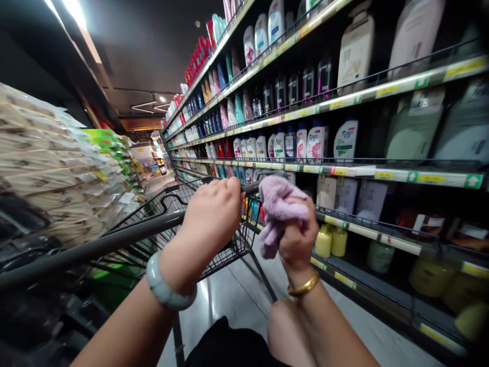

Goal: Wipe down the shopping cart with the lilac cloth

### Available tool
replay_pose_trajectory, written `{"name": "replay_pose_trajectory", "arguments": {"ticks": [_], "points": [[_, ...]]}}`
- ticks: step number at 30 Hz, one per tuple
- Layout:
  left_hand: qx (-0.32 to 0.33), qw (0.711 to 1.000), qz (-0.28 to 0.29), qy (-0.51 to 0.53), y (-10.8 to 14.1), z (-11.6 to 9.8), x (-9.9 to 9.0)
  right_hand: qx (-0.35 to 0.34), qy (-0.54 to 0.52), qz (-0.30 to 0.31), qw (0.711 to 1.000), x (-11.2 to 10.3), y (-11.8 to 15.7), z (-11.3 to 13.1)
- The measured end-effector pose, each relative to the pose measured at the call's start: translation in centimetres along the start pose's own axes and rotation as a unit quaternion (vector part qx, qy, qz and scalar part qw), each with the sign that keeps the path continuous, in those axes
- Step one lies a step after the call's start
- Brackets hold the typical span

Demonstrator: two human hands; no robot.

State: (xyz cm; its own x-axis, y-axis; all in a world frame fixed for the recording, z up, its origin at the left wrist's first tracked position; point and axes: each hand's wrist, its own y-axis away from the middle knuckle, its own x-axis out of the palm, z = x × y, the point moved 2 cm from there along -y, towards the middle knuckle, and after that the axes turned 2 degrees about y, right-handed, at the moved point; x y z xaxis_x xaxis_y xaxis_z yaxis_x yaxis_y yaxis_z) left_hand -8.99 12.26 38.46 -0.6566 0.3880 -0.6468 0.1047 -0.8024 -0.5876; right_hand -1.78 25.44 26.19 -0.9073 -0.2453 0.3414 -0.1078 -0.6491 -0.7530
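My left hand [214, 211] is wrapped over the dark grey handle [133, 227] of a shopping cart, knuckles up, with a pale jade-coloured bangle [164, 288] on the wrist. Bunched in my right hand [300, 237] is a fluffy lilac cloth [280, 196], held just right of the handle's far end. Whether the cloth touches the handle I cannot tell. A gold bangle [304, 285] circles my right wrist. The cart's black wire basket [225, 244] extends ahead of the handle; its contents are mostly hidden behind my left arm.
Shelves on the right carry shampoo bottles [313, 142], pump bottles [355, 51] and yellow jars [324, 240] behind low wire rails. Stacked beige packages [49, 168] and green packs [109, 148] line the left. Grey tiled floor [239, 285] shows below the cart, and the aisle runs on ahead.
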Motion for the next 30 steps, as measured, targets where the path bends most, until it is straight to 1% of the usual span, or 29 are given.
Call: {"name": "replay_pose_trajectory", "arguments": {"ticks": [1,2,3,5,8,9,10,12,14,16,18,20,23,25,27,29,30], "points": [[0.006,1.0,0.001,-0.004,0.4,0.5,-0.6,-0.036,0.011,-0.018,0.999,-0.5,-1.5,1.2],[0.003,1.0,0.003,-0.011,0.8,1.1,-1.3,-0.064,0.035,-0.001,0.997,-0.5,-2.9,2.3],[-0.007,1.0,0.009,-0.018,1.4,1.8,-1.9,-0.087,0.062,0.031,0.994,-0.2,-4.1,3.2],[-0.044,0.998,0.031,-0.026,2.5,3.4,-3.0,-0.125,0.126,0.125,0.976,1.2,-5.9,4.8],[-0.096,0.99,0.101,-0.006,4.0,5.4,-3.4,-0.19,0.193,0.271,0.924,3.3,-7.0,6.6],[-0.109,0.986,0.124,0.004,4.4,5.7,-3.2,-0.21,0.21,0.302,0.906,3.7,-7.3,7.0],[-0.119,0.983,0.14,0.014,4.6,5.9,-3.1,-0.222,0.228,0.32,0.892,3.9,-7.8,7.2],[-0.128,0.981,0.147,0.027,4.9,6.0,-2.7,-0.216,0.269,0.317,0.884,3.9,-9.1,6.9],[-0.128,0.982,0.135,0.033,5.0,5.7,-2.6,-0.188,0.293,0.3,0.888,4.0,-10.3,6.3],[-0.128,0.983,0.128,0.042,4.9,5.5,-2.5,-0.179,0.274,0.304,0.895,4.7,-10.6,6.0],[-0.132,0.982,0.125,0.044,4.9,5.3,-2.5,-0.203,0.228,0.34,0.89,5.9,-9.8,6.5],[-0.13,0.984,0.119,0.04,4.9,5.2,-2.5,-0.225,0.202,0.379,0.875,7.3,-8.4,7.3],[-0.126,0.986,0.105,0.035,5.0,5.2,-2.5,-0.207,0.212,0.417,0.859,8.7,-7.5,7.9],[-0.115,0.988,0.1,0.034,5.2,5.4,-2.6,-0.19,0.229,0.433,0.851,8.8,-8.1,7.6],[-0.091,0.991,0.09,0.02,5.6,5.7,-2.9,-0.17,0.261,0.437,0.844,8.5,-9.1,7.0],[-0.074,0.994,0.082,-0.007,6.0,6.2,-3.3,-0.143,0.301,0.419,0.845,8.3,-9.7,6.7],[-0.077,0.993,0.086,-0.016,6.1,6.6,-3.5,-0.132,0.318,0.406,0.847,8.3,-9.6,6.8]]}}
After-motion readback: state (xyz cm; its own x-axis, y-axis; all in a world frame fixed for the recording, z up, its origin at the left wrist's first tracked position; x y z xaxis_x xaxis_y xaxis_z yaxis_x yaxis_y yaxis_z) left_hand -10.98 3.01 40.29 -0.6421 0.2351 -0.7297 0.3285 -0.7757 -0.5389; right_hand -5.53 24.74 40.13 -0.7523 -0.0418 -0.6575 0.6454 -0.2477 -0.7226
